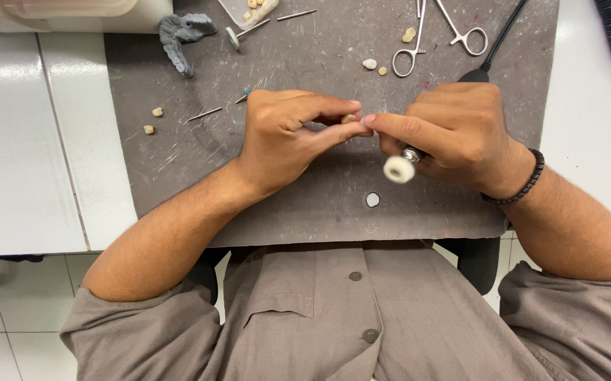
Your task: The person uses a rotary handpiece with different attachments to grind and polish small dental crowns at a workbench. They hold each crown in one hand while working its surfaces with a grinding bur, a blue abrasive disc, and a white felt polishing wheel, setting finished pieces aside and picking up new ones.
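head view: both hands (362, 134) meet, fingers pinching.

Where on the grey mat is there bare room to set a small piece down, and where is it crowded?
Free: the mat left of the left hand, below the loose pins; also its near edge around the white disc. Crowded: the far edge, by the scissors and tray.

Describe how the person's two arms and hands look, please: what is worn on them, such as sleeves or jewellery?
Both forearms are bare, with hair visible. The sleeves of a grey-brown buttoned shirt are rolled or pushed up to about the elbows. The right hand has a dark beaded bracelet at its wrist. The left hand wears nothing visible: no ring, watch or glove.
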{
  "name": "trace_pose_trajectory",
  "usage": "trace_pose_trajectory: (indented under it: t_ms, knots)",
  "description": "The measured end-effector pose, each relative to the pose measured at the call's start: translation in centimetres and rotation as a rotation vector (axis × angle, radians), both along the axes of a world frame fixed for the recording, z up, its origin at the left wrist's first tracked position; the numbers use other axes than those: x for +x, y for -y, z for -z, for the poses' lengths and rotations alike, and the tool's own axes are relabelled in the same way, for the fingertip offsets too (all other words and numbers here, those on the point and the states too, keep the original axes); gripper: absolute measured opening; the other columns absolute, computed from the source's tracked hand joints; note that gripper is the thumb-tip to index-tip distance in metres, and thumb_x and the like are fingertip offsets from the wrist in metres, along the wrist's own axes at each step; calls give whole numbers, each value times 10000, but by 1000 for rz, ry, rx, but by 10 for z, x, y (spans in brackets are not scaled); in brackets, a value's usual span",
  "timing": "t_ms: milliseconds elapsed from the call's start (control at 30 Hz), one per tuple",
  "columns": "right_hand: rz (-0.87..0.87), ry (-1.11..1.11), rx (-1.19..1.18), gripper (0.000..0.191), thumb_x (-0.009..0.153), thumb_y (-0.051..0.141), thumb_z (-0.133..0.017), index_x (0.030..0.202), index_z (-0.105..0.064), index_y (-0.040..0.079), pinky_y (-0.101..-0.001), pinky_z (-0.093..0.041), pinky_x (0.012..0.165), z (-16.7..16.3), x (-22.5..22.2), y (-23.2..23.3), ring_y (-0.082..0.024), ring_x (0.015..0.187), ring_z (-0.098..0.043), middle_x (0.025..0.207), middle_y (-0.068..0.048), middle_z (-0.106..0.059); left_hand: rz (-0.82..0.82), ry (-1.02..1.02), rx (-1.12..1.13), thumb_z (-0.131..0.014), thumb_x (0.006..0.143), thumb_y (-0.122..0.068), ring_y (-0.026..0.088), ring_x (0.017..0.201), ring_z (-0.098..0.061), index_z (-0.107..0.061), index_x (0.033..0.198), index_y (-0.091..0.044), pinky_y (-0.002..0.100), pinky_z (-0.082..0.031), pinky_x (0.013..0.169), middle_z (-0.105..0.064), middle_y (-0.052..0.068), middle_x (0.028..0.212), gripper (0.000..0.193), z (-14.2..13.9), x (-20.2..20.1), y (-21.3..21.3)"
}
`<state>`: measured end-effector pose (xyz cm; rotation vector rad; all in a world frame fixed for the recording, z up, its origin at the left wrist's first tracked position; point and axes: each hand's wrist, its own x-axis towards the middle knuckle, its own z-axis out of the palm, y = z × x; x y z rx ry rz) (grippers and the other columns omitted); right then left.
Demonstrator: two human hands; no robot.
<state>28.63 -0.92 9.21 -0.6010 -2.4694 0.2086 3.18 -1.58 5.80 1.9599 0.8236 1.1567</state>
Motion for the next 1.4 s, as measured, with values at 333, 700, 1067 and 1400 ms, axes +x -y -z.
trace_pose_trajectory:
  t_ms: [333, 700, 1067, 1400]
  knots:
    - [57, -27, 50, 269, 938, 152, -874, 1146, -731, 60, -319, -393, 505, 3, -3, 4, -154, 550, -538, 677, -30, -582, -13, -73, 148, -822, 977, -118, 194, 862, -758, -751, 1144, -18, 293, -612, 737, -770, 103, 994, 208, -2, 1, 1]
    - [71, -27, 53, 287, 910, 145, -878, 1150, -741, 68, -309, -366, 469, 5, -1, 2, -131, 517, -494, 660, -23, -544, 105, 377, -801, -693, 1025, -131, 165, 924, -774, -702, 1262, 36, 294, -679, 858, -784, 166, 1094, 290, -5, 4, -7]
    - [72, -76, 36, 331, 929, 175, -912, 1169, -731, 36, -303, -407, 491, 3, 0, 3, -148, 559, -559, 720, -43, -609, 170, 415, -784, -689, 1051, -140, 176, 915, -762, -727, 1182, 50, 307, -672, 877, -769, 155, 1041, 234, -4, 1, -5]
    - [66, -77, 53, 239, 1004, 68, -859, 1204, -734, 31, -295, -479, 558, -1, -5, 1, -163, 660, -655, 833, -62, -694, 228, 325, -730, -629, 1077, -172, 128, 959, -752, -728, 1205, 5, 265, -640, 897, -783, 91, 1070, 240, -6, 6, 0]
